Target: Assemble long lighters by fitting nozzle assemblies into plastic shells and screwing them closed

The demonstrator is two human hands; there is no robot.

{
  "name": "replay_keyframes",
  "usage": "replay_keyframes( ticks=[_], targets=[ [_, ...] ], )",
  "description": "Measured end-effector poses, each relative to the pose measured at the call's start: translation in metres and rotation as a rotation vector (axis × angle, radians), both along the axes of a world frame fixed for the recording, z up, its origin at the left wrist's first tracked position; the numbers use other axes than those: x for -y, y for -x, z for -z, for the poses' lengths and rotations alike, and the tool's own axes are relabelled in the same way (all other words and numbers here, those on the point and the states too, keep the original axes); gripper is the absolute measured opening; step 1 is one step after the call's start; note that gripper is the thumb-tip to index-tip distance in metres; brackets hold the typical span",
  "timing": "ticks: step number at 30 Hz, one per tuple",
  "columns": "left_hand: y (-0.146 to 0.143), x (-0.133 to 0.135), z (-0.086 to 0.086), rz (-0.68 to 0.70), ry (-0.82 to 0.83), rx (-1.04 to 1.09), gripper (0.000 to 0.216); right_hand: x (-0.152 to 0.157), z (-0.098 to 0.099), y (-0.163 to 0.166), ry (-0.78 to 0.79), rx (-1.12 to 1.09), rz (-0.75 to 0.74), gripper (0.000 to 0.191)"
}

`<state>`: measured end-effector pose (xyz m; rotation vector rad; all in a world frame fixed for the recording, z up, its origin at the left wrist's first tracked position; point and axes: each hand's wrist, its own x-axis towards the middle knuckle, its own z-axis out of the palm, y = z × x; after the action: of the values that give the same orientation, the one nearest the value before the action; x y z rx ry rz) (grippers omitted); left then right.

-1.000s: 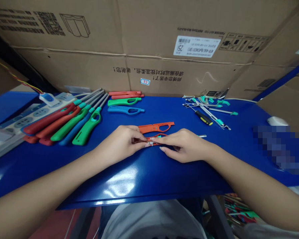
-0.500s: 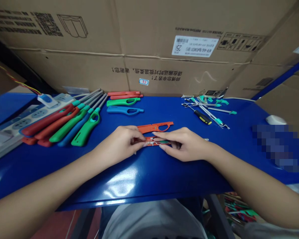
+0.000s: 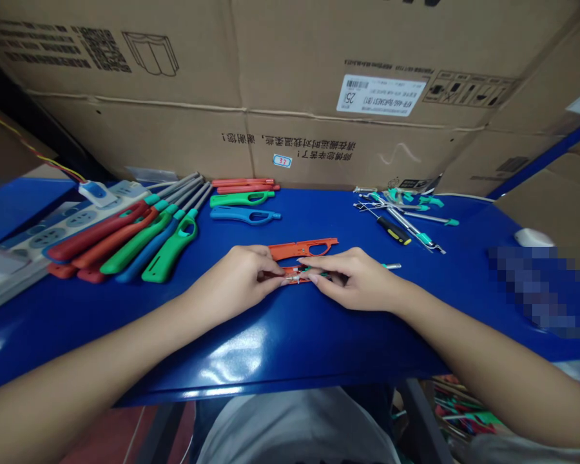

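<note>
My left hand [image 3: 244,274] is closed, thumb and fingertips pinching the left part of an orange lighter shell half [image 3: 294,281] with small inner parts in it. My right hand [image 3: 362,280] has its thumb and fingers closed over the shell's right part, at a small green piece and thin wires; its grip is partly hidden. Past the back of that hand pokes the silvery end of a metal tube [image 3: 394,266]. Just behind both hands lies a second orange shell half [image 3: 302,249] with a trigger opening.
Several long-necked lighters [image 3: 140,241] rest at the left against a power strip [image 3: 53,232]. Red shell halves [image 3: 246,185], a green shell [image 3: 244,198] and a blue shell [image 3: 244,214] lie behind. Back right are a screwdriver [image 3: 394,230] and metal rods with teal parts [image 3: 406,216]. A cardboard box [image 3: 290,64] walls the back.
My right fingers have shifted slightly over the shell, and more of the metal tube's end shows to the right of that hand. The camera view has moved a little.
</note>
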<state>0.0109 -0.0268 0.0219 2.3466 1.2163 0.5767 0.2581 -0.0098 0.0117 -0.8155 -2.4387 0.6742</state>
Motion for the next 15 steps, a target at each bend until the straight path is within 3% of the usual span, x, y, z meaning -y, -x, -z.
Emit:
replay_keyframes(
  ticks=[5, 6, 8, 11, 15],
  targets=[
    [0.001, -0.001, 0.002, -0.010, 0.009, -0.019, 0.013, -0.006, -0.005, -0.001, 0.382, -0.097, 0.117, 0.041],
    [0.001, -0.001, 0.002, -0.012, 0.006, -0.023, 0.013, -0.010, -0.007, -0.003, 0.365, -0.115, 0.150, 0.040],
    [0.002, 0.000, 0.002, -0.017, -0.004, -0.028, 0.014, -0.019, -0.009, -0.011, 0.186, -0.100, 0.206, 0.033],
    [0.002, 0.001, 0.001, -0.024, -0.010, -0.021, 0.016, -0.031, -0.012, -0.026, -0.098, 0.119, 0.133, 0.025],
    [0.002, 0.000, 0.003, -0.012, 0.000, 0.021, 0.018, -0.039, -0.010, -0.037, -0.070, 0.303, 0.050, 0.020]
  ],
)
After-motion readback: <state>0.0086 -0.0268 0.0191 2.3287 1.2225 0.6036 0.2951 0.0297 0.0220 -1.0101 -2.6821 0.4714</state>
